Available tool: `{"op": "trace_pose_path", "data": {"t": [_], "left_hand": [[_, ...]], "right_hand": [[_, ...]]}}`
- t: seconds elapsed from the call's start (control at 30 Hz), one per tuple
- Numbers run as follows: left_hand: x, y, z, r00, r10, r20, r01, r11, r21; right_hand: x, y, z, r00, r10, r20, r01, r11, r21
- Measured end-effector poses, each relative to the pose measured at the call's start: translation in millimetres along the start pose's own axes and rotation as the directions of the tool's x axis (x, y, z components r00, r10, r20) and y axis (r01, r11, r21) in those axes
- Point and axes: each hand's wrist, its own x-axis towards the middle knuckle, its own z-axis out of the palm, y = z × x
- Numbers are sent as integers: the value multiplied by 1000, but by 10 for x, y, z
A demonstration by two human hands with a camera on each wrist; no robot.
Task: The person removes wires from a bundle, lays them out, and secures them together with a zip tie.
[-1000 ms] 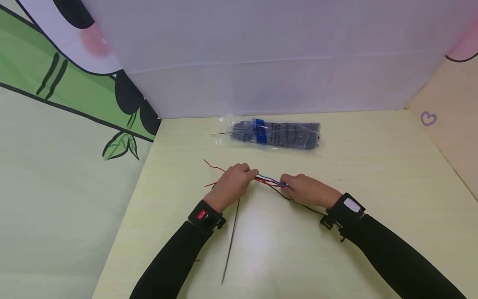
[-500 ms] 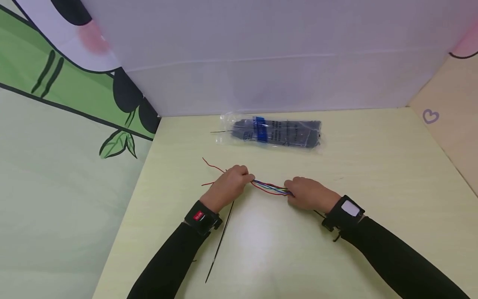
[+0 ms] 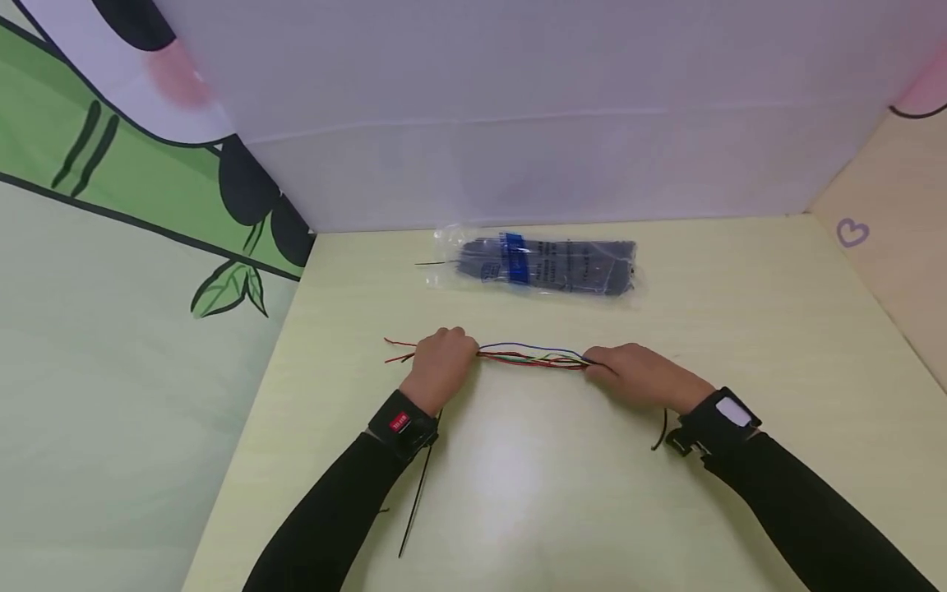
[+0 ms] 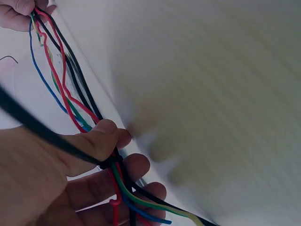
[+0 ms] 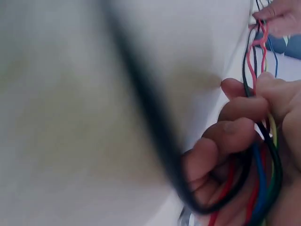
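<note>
A bundle of red, blue, green and black wires [image 3: 528, 358] stretches between my two hands above the table. My left hand [image 3: 442, 368] grips it near its left end, where a few red ends stick out. In the left wrist view, a black cable tie [image 4: 111, 163] circles the bundle under the thumb, and its long tail runs off to the left. That tail hangs below the left hand in the head view. My right hand [image 3: 642, 376] holds the other end, its fingers curled round the wires in the right wrist view. A black wire loops out below them.
A clear plastic bag [image 3: 573, 267] of dark cable ties with a blue label lies at the back of the pale table [image 3: 740, 329]. One tie pokes out of its left end. A lavender panel [image 3: 518, 164] stands behind the table.
My right hand has moved to the right and my left hand slightly left, so a longer stretch of wires shows between them. The cable tie's tail has shifted left with the left hand.
</note>
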Motion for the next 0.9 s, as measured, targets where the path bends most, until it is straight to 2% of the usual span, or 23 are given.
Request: {"op": "trace_pose_path", "data": {"t": [0.1,0.27,0.4,0.53,0.6,0.7,0.9], "left_hand": [[28,-6,-14,1000,16,-6,-16,1000,-25],[125,-32,-44,999,51,7,-51,996,-68],[184,-39,-54,993,118,-2,-117,987,-112],[201,-2,-67,987,161,-5,-159,973,-166],[210,19,-69,989,151,-5,-150,976,-157],[234,45,-65,995,102,-11,-102,987,-121],[293,73,-38,1000,-5,6,5,994,-110]], "right_hand": [[-40,72,-52,998,-39,-49,37,999,-34],[-37,152,-45,986,-29,-162,3,987,-161],[15,236,-54,963,-84,-256,2,952,-306],[80,318,-126,959,-90,-269,-22,922,-386],[109,341,-151,964,-65,-258,-47,913,-405],[151,340,-164,965,-65,-254,-51,904,-424],[248,336,-107,951,-133,-280,-21,874,-485]]}}
